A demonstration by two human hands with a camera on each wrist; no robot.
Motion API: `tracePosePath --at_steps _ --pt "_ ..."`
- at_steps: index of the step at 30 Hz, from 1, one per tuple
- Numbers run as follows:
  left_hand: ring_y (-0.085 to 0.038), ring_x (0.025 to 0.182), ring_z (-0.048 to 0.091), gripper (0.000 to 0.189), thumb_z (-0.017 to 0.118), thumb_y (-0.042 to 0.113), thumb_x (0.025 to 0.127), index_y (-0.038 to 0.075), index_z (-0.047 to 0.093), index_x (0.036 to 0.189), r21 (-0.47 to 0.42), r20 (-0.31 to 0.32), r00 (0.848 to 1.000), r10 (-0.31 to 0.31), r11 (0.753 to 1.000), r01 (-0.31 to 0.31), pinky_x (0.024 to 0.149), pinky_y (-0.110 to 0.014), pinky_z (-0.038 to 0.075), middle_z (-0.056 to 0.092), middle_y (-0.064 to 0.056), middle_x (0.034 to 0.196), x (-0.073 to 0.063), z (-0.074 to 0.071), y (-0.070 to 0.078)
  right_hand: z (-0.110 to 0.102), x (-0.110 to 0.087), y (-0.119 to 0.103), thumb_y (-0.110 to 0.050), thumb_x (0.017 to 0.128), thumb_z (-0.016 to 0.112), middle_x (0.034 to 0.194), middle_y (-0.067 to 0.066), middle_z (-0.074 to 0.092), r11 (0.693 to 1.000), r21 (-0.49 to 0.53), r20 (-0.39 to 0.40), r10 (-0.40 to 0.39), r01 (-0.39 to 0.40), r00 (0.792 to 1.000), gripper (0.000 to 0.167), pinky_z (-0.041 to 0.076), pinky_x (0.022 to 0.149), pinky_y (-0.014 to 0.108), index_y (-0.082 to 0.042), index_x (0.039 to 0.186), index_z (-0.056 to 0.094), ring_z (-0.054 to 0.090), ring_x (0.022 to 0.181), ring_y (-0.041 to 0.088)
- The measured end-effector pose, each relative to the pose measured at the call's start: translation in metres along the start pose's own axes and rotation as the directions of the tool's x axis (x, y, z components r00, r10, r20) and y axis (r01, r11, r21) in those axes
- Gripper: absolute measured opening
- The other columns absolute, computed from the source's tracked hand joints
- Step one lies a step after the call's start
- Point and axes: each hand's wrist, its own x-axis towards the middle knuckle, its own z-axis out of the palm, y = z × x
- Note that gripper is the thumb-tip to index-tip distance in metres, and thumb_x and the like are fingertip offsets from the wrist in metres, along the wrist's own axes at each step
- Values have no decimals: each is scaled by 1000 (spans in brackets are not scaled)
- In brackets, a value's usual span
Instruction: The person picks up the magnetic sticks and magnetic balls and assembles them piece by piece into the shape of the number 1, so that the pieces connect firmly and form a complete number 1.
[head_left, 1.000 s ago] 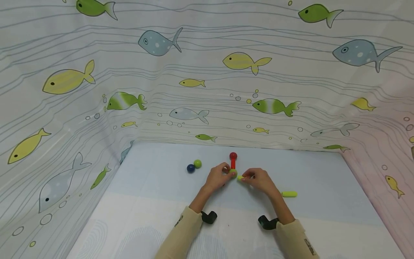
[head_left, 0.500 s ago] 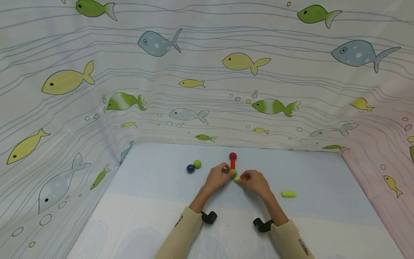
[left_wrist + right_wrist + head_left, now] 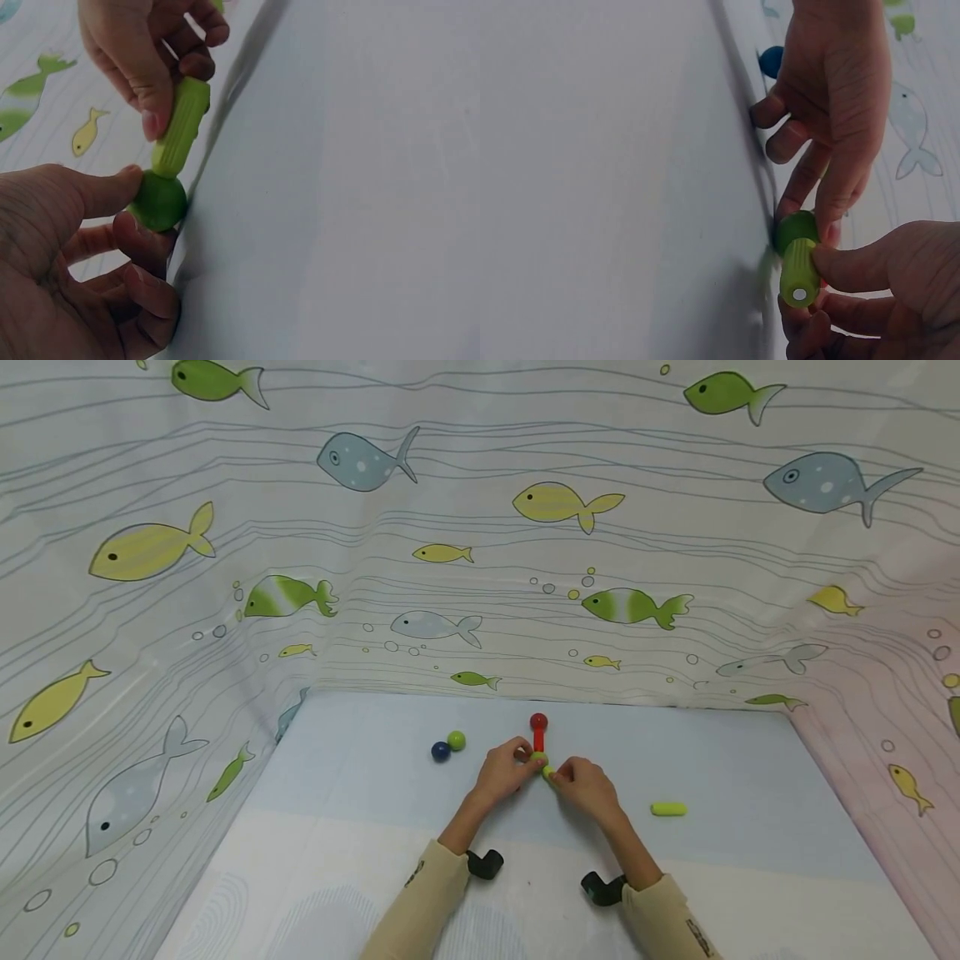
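Observation:
Between its thumb and fingers my left hand (image 3: 501, 777) pinches a green ball (image 3: 160, 201). A red rod (image 3: 538, 741) stretches from that ball towards the back, with a red ball (image 3: 538, 722) at its far end. My right hand (image 3: 588, 787) holds a ribbed yellow-green rod (image 3: 180, 127) between thumb and fingers. One end of this rod touches the green ball in the left wrist view. Its near end, with a pale round spot, faces the camera in the right wrist view. Fingers partly hide the green ball in the head view.
A dark blue ball (image 3: 441, 752) and a second green ball (image 3: 456, 741) lie side by side to the left. Another yellow-green rod (image 3: 668, 809) lies to the right on the pale table (image 3: 360, 777). A fish-patterned curtain (image 3: 480, 585) closes off the back and sides.
My right hand has moved left, bringing the yellow-green rod from a small gap up against the green ball and angling it. My left hand has stayed nearly still.

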Motion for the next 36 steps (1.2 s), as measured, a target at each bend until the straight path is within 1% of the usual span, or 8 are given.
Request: tracePosePath --at_steps 4,13,19,22,27,31,36 --pt "-15 79 61 24 71 32 92 13 63 104 -9 -1 1000 -3 1000 3 63 -27 48 70 -8 103 0 0 0 1 0 -2 -21 92 69 75 3 57 1000 13 19 -6 6 1000 21 40 59 30 0 93 68 51 68 18" --pt "-10 64 58 23 72 29 92 11 63 103 -13 -1 1000 -15 1000 15 57 -25 44 70 -10 102 0 0 2 6 -1 -7 -23 89 73 71 2 58 1000 28 48 -15 14 999 22 41 56 29 -1 91 70 51 65 17" --pt "-9 54 55 23 71 28 92 10 63 104 -22 6 1000 -11 1000 11 52 -24 43 70 -12 104 0 0 2 9 -1 -10 -24 88 74 69 1 59 999 43 37 -16 15 999 22 40 56 29 -2 86 71 51 64 17" --pt "-9 51 55 23 71 27 93 9 63 105 -31 9 1000 -5 1000 5 51 -24 43 70 -13 105 0 0 1 11 0 -11 -24 88 75 69 1 60 998 57 32 -15 13 999 22 40 57 29 -2 85 72 52 65 17" --pt "-9 50 55 24 70 27 93 8 63 106 -37 16 1000 6 999 -6 51 -23 44 70 -13 105 1 0 -1 12 1 -9 -26 87 75 69 -1 61 999 52 27 -13 11 1000 23 40 58 29 -4 86 73 52 66 16" --pt "-10 49 56 25 70 28 93 9 63 106 -43 22 1000 2 999 -1 51 -24 45 70 -12 104 2 -1 -2 8 1 -7 -28 87 75 74 1 63 998 67 26 -14 13 1000 25 42 60 31 -3 90 74 54 69 17" --pt "-10 49 55 25 70 30 93 9 63 106 -37 23 1000 -11 999 11 51 -24 44 69 -11 104 3 -1 -3 4 3 -6 -31 87 76 87 5 67 995 95 -1 -3 3 1000 32 47 65 34 -3 103 71 59 77 20"
